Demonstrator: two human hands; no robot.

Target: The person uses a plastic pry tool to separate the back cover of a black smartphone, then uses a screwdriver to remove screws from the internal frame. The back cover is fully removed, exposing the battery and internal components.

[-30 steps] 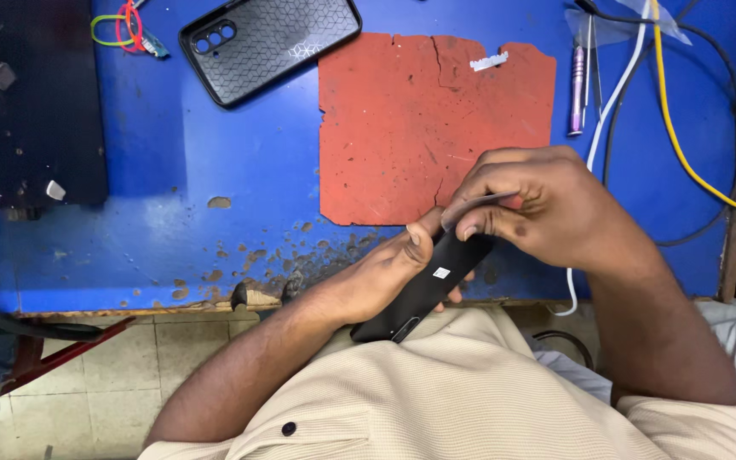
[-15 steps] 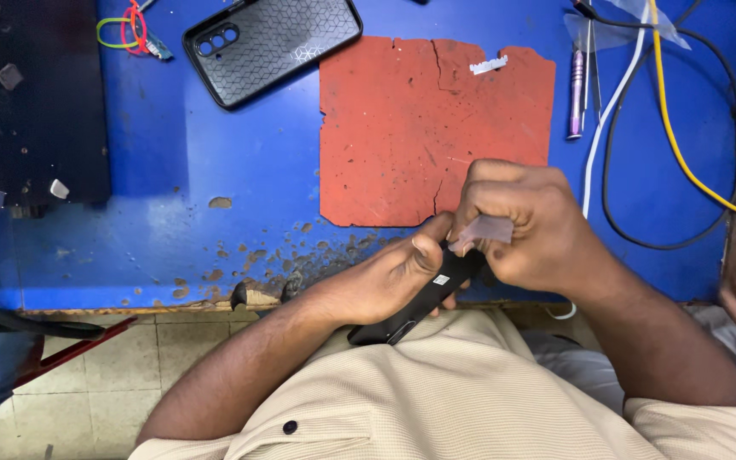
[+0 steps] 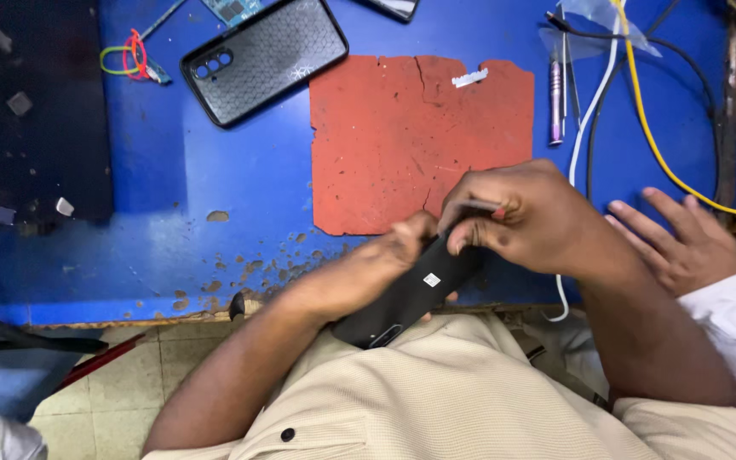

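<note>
A black phone [image 3: 415, 290] with a small white sticker lies slanted over the front edge of the blue bench [image 3: 215, 187], close to my body. My left hand [image 3: 385, 260] grips it from the left side, thumb on its upper end. My right hand [image 3: 526, 213] curls over the phone's top end and pinches a thin flat grey piece [image 3: 477, 205] against it. Behind both hands lies a worn red mat [image 3: 411, 128].
A black patterned phone cover [image 3: 266, 55] lies at the back left, with coloured rubber bands [image 3: 129, 60] beside it. A purple pen-like tool [image 3: 555, 98], white, yellow and black cables [image 3: 641, 119] are at the right. Another person's hand [image 3: 683, 243] in a white sleeve rests at the right edge.
Another person's hand has come in from the right, onto the bench. My hands stay on the phone, shifted slightly; the thin grey piece now shows under my right fingers.
</note>
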